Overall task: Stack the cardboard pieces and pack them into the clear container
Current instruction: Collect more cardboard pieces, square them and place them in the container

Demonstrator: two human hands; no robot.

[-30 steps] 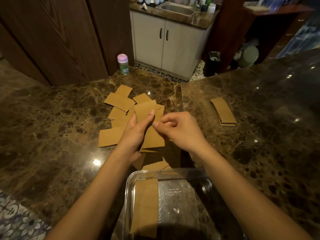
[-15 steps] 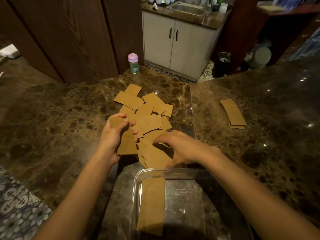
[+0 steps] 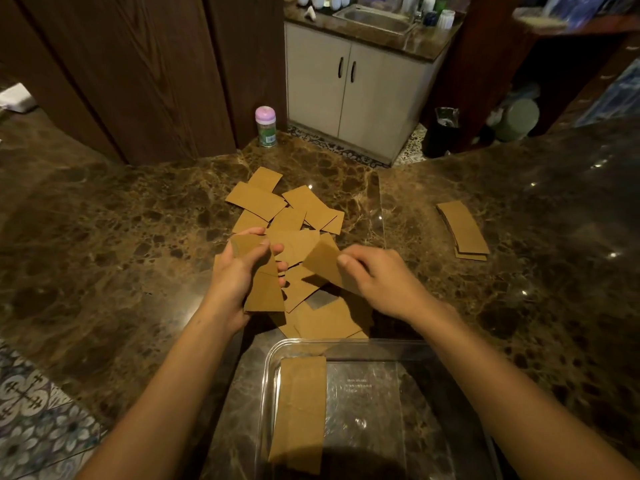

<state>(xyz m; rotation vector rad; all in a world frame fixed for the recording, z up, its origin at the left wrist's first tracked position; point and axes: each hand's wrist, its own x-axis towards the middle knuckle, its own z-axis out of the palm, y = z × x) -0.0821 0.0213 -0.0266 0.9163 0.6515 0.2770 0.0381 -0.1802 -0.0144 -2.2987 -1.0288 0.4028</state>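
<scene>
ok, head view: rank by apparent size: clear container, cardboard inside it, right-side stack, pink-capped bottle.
1. clear container
2. cardboard inside it
3. right-side stack
4. pink-capped bottle
The first two sit nearest the camera, which inflates them.

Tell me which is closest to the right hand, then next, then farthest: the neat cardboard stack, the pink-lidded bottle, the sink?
1. The neat cardboard stack, on the counter right of the right hand.
2. The pink-lidded bottle, at the counter's far edge, leftward.
3. The sink, far back beyond the counter.
</scene>
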